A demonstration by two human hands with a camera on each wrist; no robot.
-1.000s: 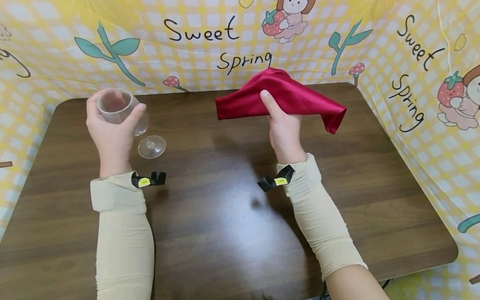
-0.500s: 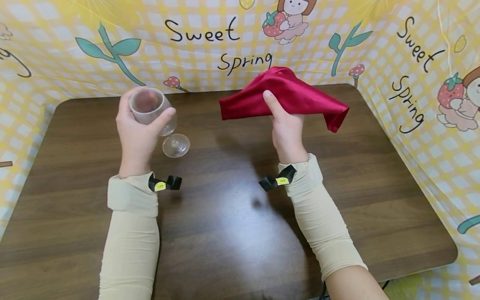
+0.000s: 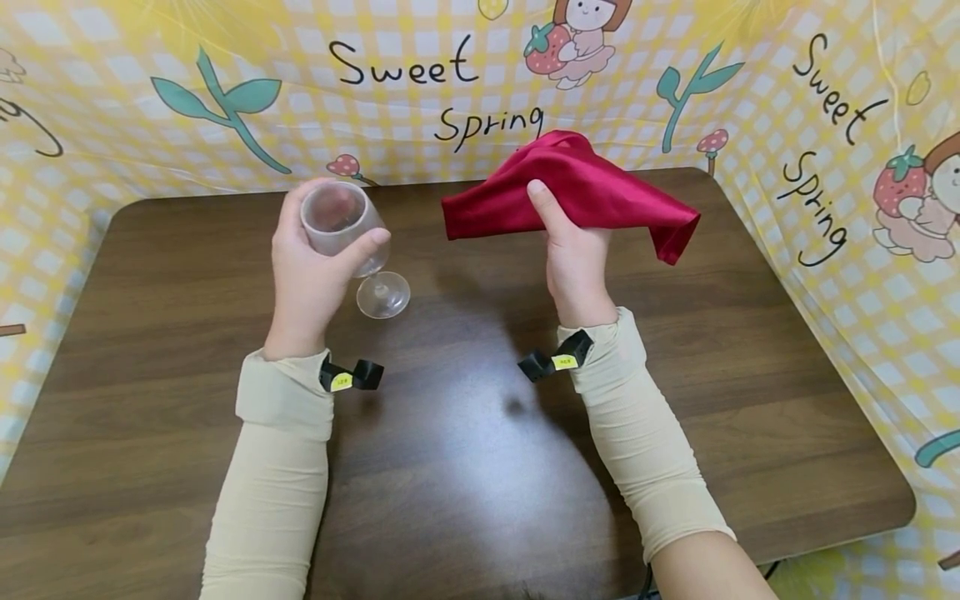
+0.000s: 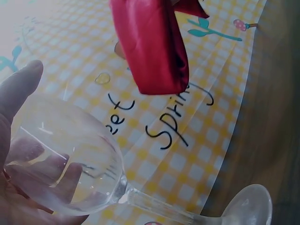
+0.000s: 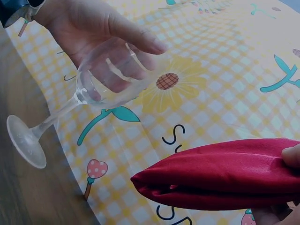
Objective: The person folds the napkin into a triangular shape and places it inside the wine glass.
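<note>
A clear wine glass (image 3: 341,218) is held by my left hand (image 3: 303,275), fingers and thumb curled round its bowl. Its stem and round foot (image 3: 383,295) point down, and the left wrist view shows the bowl (image 4: 70,159) with fingers seen through it. To the right, my right hand (image 3: 573,262) grips a folded, shiny red cloth (image 3: 570,192), thumb on the near face and fingers hidden behind. Both ends of the cloth spread out past the hand. In the right wrist view the cloth (image 5: 220,176) is apart from the glass (image 5: 115,75).
Beneath both hands is a dark wooden table (image 3: 450,467) with rounded corners. A yellow checked curtain (image 3: 405,108) with printed words and drawings hangs behind it and along the sides. Each wrist wears a black strap (image 3: 352,375) with a small yellow label.
My left hand has carried the wine glass to the right, closer to the red cloth. The right hand and the cloth have shifted only slightly to the right.
</note>
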